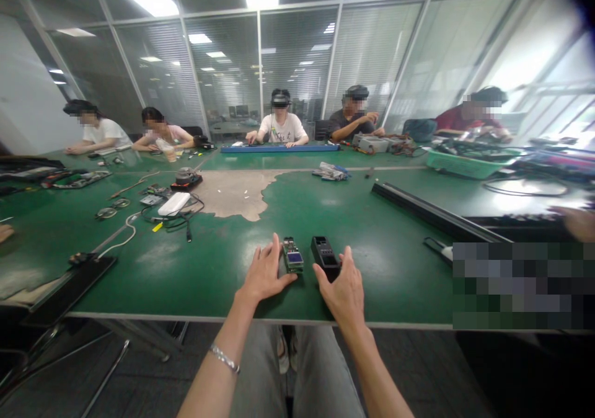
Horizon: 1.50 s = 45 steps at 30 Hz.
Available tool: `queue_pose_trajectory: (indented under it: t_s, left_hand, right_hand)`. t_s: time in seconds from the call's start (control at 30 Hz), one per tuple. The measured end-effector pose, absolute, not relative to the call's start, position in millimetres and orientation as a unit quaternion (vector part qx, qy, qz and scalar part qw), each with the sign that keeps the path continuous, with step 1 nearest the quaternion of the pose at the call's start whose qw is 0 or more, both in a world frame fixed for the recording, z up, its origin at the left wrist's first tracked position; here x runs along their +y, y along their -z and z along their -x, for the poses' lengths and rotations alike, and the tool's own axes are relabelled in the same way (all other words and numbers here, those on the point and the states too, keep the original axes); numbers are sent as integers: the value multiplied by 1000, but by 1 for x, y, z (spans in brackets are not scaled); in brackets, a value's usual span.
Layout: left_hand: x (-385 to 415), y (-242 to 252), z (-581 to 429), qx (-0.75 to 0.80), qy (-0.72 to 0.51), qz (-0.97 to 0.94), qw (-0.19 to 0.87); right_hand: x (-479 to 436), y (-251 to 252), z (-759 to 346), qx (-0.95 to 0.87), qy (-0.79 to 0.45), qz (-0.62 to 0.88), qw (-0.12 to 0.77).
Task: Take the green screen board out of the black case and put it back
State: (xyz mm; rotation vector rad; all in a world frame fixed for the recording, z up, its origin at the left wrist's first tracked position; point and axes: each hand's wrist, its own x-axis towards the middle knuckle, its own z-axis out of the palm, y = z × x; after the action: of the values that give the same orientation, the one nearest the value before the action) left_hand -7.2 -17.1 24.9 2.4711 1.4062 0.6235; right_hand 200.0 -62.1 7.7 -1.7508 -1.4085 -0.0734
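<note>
A small green circuit board with a screen [294, 258] lies on the green table [223, 269] in front of me. My left hand [267, 271] is at its left side, fingers apart, the thumb by its near edge; whether it touches the board I cannot tell. To the right of the board lies a black plastic housing [324, 253] with rectangular openings. Around the housing's near right end is my right hand [344, 284], thumb and fingers spread and resting beside it. Part of the housing's near end is hidden by that hand.
A white box with cables [174, 204] and metal rings [111, 208] lie to the left. A long black bar [432, 210] runs across the right, below a green basket [469, 162]. A bundle of small parts [331, 171] lies farther back. Several people sit around the table.
</note>
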Motion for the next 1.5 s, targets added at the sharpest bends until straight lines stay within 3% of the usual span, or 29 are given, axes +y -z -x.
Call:
queue_pose_trajectory:
  t_s: [0.33,0.7,1.1,1.5]
  left_hand:
    - [-18,-25,8,482,-222,-839,123]
    - [-16,-21,9,485,-237,-831,134]
    - [-17,-22,13,473,-246,-835,138]
    - [-16,-23,11,475,-236,-836,138]
  right_hand:
    - [-65,-14,-199,-562,10,723,401]
    - [-59,-56,-155,-546,-27,662,513]
    - [-58,-44,-120,-597,4,666,446]
    - [-55,-32,-120,-601,1,669,438]
